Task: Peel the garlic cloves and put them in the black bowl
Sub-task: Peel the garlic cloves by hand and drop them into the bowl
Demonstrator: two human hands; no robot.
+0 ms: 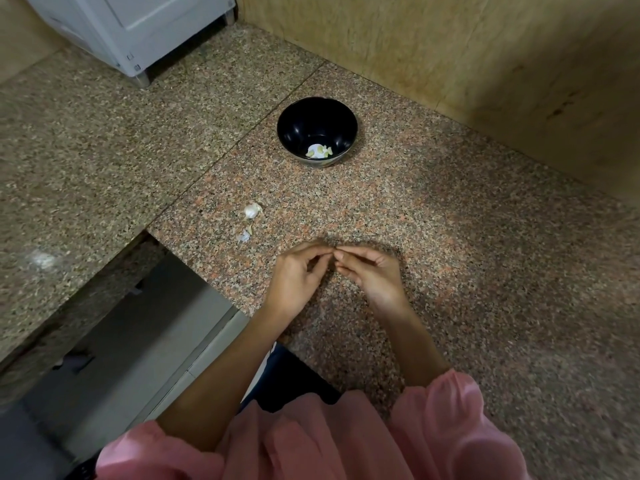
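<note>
Our left hand [298, 276] and right hand [373, 276] meet fingertip to fingertip on the near side of the black bowl [311, 114], probably pinching a small clove, tho it's hidden. Slick garlic could squirt out across the speckled granite counter [450, 237]. A papery unpeeled clove [252, 211] waits near-left of the bowl, and pale, smooth peeled cloves [320, 151] sit inside.

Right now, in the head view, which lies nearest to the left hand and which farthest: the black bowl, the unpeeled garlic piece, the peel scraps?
1. peel scraps, forward-left of the left hand
2. garlic piece, just beyond the scraps
3. black bowl, farthest, straight ahead
</note>
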